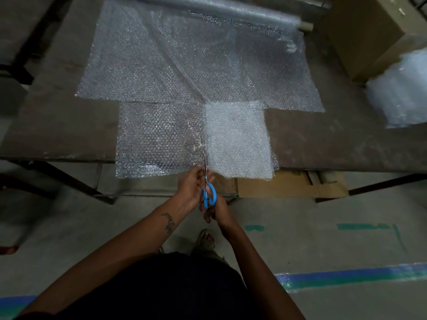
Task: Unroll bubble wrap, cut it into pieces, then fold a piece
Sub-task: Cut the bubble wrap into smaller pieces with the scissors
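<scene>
My right hand (216,210) grips blue-handled scissors (209,195), their thin blades barely visible against the bubble wrap (196,72) at center frame. My left hand (193,185) pinches its near edge, overhanging the brown table (69,125). The blurred roll (219,10) lies upper frame; 1 cardboard box (369,35) sits upper right.

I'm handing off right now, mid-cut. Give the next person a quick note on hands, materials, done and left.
Right hand grips the blue scissors; left hand holds the near edge of the bubble wrap sheet at the table edge.
The roll lies at the table's far side, sheet unrolled.
A layered whiter piece lies right of the blades.
Left: finish the cut, then fold.
</scene>
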